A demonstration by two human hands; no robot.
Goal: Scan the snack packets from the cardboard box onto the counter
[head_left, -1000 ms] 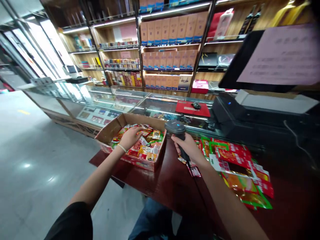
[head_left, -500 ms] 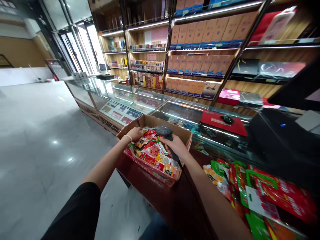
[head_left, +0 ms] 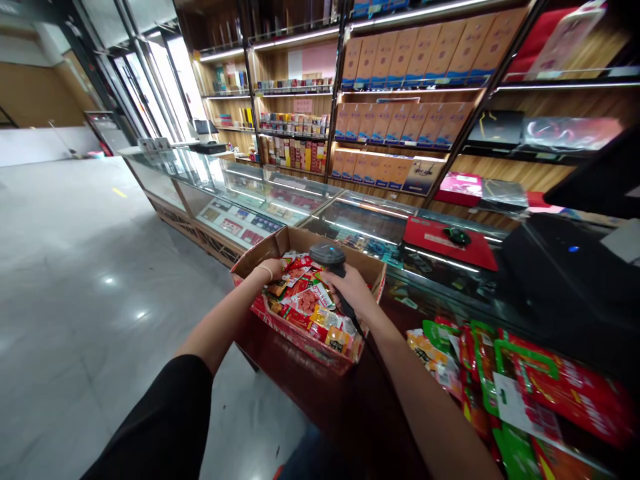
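Observation:
My right hand (head_left: 353, 291) is wrapped round the handle of a black barcode scanner (head_left: 327, 253), its head over the box and a small blue light showing on top. Below it stands an open cardboard box (head_left: 305, 343), full of small snack packets (head_left: 310, 298) in red, yellow and orange. At the box's left end, my left hand (head_left: 270, 272), with a pale band at the wrist, has its fingers closed on a red snack packet (head_left: 300, 262); the fingertips are partly hidden among the packets. The scanner's cable runs down past my right wrist.
The box rests on a dark red-brown table (head_left: 320, 400). Larger red and green snack bags (head_left: 525, 380) lie at the right. Behind is a glass display counter (head_left: 250, 193) with a red mat (head_left: 425, 240) and a mouse (head_left: 457, 235). A black monitor-like device (head_left: 565, 280) stands at the right.
My left hand has shifted slightly left and down within the box. The scanner in my right hand has stayed nearly in place, and the view has tilted a little.

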